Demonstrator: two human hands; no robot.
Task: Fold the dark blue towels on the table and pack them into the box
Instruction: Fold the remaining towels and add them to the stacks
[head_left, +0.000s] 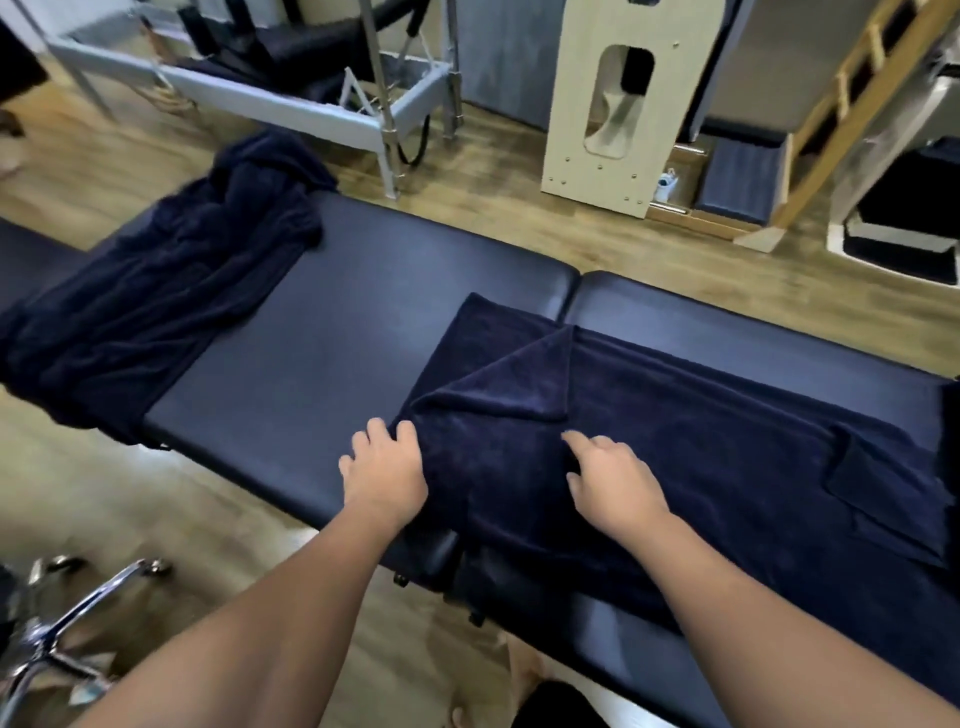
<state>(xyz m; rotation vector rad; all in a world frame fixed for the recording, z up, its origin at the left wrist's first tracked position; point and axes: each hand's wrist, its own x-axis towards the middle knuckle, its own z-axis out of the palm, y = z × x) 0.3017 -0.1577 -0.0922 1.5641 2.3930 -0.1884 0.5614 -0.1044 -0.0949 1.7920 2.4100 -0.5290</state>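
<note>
A dark blue towel (701, 441) lies spread across the right half of the black padded table (322, 332), and its near left corner is folded over into a triangle. My left hand (384, 467) is at the towel's left edge, its fingers curled onto the cloth and gripping it. Further right, my right hand (613, 473) rests on top of the towel just below the folded corner, fingers fairly straight. A heap of crumpled dark blue towels (156, 280) lies over the table's left end. No box is in view.
A chrome chair base (67, 623) stands on the wooden floor at the near left. Beyond the table are a grey metal frame (291, 104), a cream wooden stand (618, 104) and a wooden ladder (841, 119).
</note>
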